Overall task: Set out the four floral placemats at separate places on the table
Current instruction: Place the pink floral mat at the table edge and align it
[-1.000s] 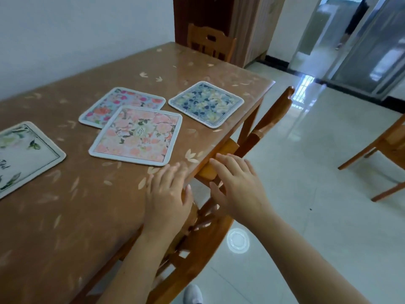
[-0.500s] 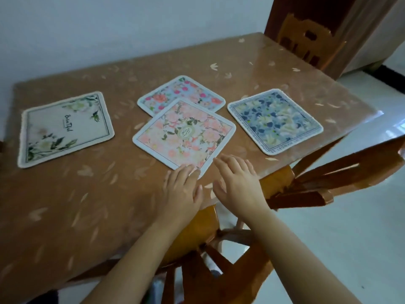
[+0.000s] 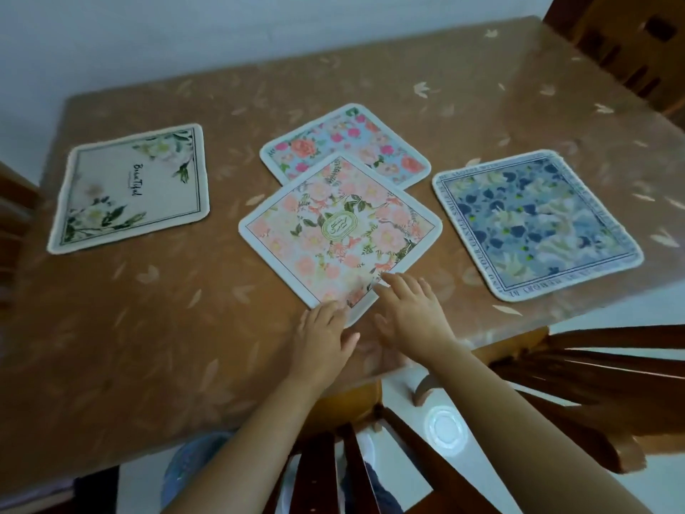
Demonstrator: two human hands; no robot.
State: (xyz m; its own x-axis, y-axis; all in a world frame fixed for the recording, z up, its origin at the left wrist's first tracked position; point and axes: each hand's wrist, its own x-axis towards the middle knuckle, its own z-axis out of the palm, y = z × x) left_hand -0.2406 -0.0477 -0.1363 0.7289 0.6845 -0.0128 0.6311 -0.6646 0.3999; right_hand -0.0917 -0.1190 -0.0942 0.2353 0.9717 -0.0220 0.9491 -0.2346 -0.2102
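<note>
Pink placemat point(image 3: 341, 231) — near corner under left hand point(image 3: 326, 337), right hand point(image 3: 415, 313), fingers straight, gripping nothing

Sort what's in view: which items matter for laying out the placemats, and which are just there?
Job: white "Beautiful" placemat; rose placemat; peach placemat, overlapping the rose one; blue placemat; table; left hand and right hand, fingers at the peach placemat's near corner.
Just there: near chair; far chair.

Person, head view | left hand point(image 3: 325, 337): bare, short rounded fingers | right hand point(image 3: 414, 316): bare, same build | forearms point(image 3: 244, 435): bare up to the frame edge
</note>
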